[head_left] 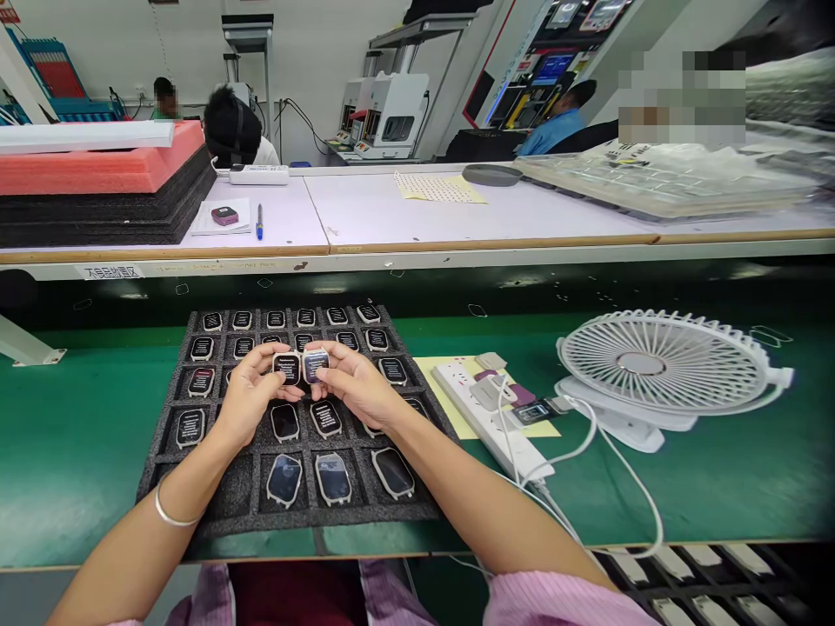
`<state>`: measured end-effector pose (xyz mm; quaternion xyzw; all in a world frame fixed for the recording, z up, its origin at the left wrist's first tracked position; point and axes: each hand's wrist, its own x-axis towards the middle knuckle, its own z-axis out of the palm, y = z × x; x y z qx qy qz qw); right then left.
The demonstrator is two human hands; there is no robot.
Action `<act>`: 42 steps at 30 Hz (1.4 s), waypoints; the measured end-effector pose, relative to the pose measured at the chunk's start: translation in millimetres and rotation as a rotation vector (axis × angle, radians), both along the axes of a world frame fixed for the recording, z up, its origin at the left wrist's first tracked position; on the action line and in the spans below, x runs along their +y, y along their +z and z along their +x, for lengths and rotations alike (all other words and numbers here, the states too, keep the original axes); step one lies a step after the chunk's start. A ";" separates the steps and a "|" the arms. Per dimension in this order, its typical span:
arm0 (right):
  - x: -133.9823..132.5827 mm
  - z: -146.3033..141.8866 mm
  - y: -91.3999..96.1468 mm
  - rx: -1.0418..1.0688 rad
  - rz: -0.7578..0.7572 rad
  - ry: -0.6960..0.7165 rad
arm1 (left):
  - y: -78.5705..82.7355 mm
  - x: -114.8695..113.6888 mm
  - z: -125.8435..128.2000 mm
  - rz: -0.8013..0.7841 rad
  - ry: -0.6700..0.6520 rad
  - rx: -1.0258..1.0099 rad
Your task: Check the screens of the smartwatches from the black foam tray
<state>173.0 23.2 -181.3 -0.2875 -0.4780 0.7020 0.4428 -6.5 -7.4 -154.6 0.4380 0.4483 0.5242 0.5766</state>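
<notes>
Above a black foam tray [225, 500] full of smartwatch bodies, my two hands meet close together. My left hand [251, 391] is closed on a smartwatch [287, 369] whose dark screen shows small white text. In my right hand [352, 382] is another smartwatch [316, 365], with a paler, reflective screen, gripped between thumb and fingers. The two watches sit side by side, edges touching or nearly so. Below the hands, a strapless watch [284, 480] with a blank screen lies in the tray's front row. Several pockets behind my hands and forearms are hidden.
Right of the tray stand a white power strip [489, 422] with cables and a white fan [675, 365]. A raised shelf [417, 213] crosses behind, bearing foam sheets [97, 196] and clear plastic trays [665, 184]. Several people sit beyond it.
</notes>
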 end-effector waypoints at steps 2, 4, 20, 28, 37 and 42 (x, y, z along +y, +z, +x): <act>-0.3 -0.1 -0.5 0.000 0.013 0.003 | -0.6 0.2 0.0 0.005 -0.001 0.002; -0.4 -0.6 -0.7 -0.003 0.019 0.002 | -1.5 0.7 0.1 0.011 -0.001 0.006; -0.9 -0.8 3.3 0.014 0.045 0.007 | -2.9 0.9 -0.9 0.034 -0.019 -0.014; 1.1 -3.1 0.7 0.001 -0.046 -0.057 | -2.8 1.2 0.7 -0.015 -0.038 -0.027; -0.3 -1.3 0.1 -0.007 -0.035 -0.041 | -2.7 0.7 -0.9 -0.023 -0.052 -0.063; -0.2 -1.7 -0.9 -0.024 -0.018 -0.047 | -1.7 0.1 -0.3 -0.027 -0.053 -0.060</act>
